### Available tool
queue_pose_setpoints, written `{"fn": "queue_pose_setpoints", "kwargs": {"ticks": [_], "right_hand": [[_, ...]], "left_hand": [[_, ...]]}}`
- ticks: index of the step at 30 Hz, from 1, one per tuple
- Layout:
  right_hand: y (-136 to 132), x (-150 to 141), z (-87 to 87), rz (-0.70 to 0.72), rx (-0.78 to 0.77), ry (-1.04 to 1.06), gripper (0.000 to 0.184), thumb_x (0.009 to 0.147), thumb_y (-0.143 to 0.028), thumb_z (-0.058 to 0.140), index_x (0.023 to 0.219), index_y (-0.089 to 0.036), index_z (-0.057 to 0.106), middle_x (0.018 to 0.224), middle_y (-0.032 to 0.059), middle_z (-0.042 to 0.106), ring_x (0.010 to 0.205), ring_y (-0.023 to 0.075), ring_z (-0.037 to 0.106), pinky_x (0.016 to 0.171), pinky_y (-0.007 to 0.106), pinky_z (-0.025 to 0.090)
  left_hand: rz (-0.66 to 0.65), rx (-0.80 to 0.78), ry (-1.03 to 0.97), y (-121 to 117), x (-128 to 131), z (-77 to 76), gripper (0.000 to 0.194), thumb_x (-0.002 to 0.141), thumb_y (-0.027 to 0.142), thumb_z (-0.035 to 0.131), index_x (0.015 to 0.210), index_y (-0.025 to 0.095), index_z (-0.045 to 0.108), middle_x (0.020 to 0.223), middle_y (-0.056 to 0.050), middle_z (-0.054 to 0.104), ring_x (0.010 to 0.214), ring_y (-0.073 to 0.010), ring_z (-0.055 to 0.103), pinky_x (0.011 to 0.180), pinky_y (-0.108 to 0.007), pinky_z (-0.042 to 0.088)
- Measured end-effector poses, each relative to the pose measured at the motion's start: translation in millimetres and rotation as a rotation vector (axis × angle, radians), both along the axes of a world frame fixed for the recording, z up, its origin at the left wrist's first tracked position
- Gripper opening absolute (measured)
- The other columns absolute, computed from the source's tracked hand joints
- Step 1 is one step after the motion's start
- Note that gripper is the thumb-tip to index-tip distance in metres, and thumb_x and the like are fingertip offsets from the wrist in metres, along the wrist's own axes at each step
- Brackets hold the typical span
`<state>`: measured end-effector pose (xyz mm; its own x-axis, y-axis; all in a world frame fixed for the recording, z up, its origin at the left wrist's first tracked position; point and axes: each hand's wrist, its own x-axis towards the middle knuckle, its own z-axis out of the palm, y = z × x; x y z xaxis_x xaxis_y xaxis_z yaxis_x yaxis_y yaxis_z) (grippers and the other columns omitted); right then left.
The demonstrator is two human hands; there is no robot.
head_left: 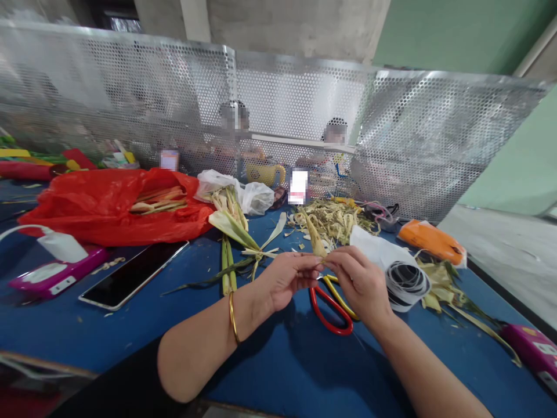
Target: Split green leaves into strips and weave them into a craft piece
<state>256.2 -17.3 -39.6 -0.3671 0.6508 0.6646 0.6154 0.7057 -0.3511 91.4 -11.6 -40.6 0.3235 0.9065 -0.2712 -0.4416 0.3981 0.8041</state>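
My left hand (287,277) and my right hand (362,284) meet over the middle of the blue table, both with fingers pinched together. Between their fingertips is a pale yellow dried corn husk (314,237), its narrow end pointing up and away from me. Fingers cover its lower end, so I cannot see how it is folded there. Scissors with one red and one yellow handle (343,331) lie below the hands, partly hidden by the right one. Left of my hands, longer husk leaves (235,229) and green stalks (228,264) lie on the table.
A pile of husk scraps (333,220) lies beyond my hands, before a perforated metal screen (296,87). To the left are a red plastic bag (96,203), a phone (134,276) and a purple power strip (61,273). A white roll (404,284) stands right, near an orange packet (430,241).
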Motion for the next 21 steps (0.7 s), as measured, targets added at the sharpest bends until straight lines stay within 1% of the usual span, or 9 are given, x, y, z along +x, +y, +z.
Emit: {"fn": "queue_pose_setpoints", "kwargs": {"ticks": [3,6,8,11,14,17,21], "right_hand": [[-1,-4,-0.6,-0.032,-0.104,0.120,0.016,0.091,-0.022,0.048,0.083,-0.022,0.062,0.084,0.0046,0.065,0.078,0.0174,0.062,0.072,0.028,0.048],[-1,-7,-1.6,-0.057,-0.264,0.238,0.012,0.089,-0.023,0.051,0.078,-0.021,0.057,0.076,0.0020,0.065,0.073,0.0167,0.062,0.069,0.028,0.047],[-2,-9,-2.0,-0.066,-0.324,0.279,0.012,0.087,-0.024,0.052,0.077,-0.020,0.057,0.072,0.0016,0.066,0.070,0.0168,0.061,0.067,0.028,0.047],[-2,-10,-2.5,-0.069,-0.338,0.325,0.013,0.086,-0.025,0.053,0.076,-0.019,0.057,0.071,0.0025,0.065,0.068,0.0169,0.061,0.064,0.027,0.047],[-1,-10,-4.9,-0.063,-0.330,0.347,0.012,0.085,-0.025,0.053,0.075,-0.019,0.057,0.070,0.0023,0.064,0.067,0.0161,0.060,0.063,0.027,0.047],[1,-9,-9.5,-0.072,-0.339,0.375,0.006,0.083,-0.025,0.055,0.082,-0.019,0.055,0.072,0.0014,0.061,0.067,0.0159,0.059,0.064,0.028,0.048],[4,-7,-13.2,-0.078,-0.371,0.412,0.008,0.081,-0.024,0.057,0.086,-0.020,0.052,0.074,0.0006,0.059,0.068,0.0162,0.059,0.065,0.029,0.048]], "left_hand": [[0.053,0.072,0.047,-2,3,-1.3,0.014,0.065,0.022,0.076,0.068,0.013,0.066,0.065,-0.001,0.064,0.055,-0.0080,0.055,0.057,-0.021,0.048],[0.144,0.188,0.152,-3,7,-2.0,0.014,0.067,0.024,0.074,0.068,0.013,0.066,0.064,-0.003,0.066,0.053,-0.0093,0.056,0.056,-0.023,0.049],[0.193,0.249,0.219,-4,10,-2.5,0.012,0.069,0.023,0.072,0.069,0.012,0.067,0.064,-0.003,0.067,0.053,-0.0095,0.056,0.056,-0.022,0.048],[0.236,0.309,0.282,-4,12,-3.5,0.013,0.070,0.025,0.070,0.070,0.013,0.068,0.064,-0.003,0.067,0.055,-0.0099,0.057,0.057,-0.022,0.049],[0.242,0.345,0.323,-4,12,-4.1,0.015,0.071,0.028,0.068,0.069,0.013,0.069,0.066,-0.004,0.069,0.057,-0.0112,0.059,0.060,-0.024,0.050],[0.243,0.366,0.350,-5,13,-4.4,0.014,0.069,0.026,0.068,0.068,0.013,0.069,0.066,-0.003,0.068,0.058,-0.0119,0.059,0.062,-0.024,0.050],[0.247,0.380,0.360,-5,14,-5.7,0.010,0.066,0.023,0.069,0.067,0.014,0.069,0.062,-0.001,0.066,0.058,-0.0117,0.058,0.061,-0.023,0.049]]}}
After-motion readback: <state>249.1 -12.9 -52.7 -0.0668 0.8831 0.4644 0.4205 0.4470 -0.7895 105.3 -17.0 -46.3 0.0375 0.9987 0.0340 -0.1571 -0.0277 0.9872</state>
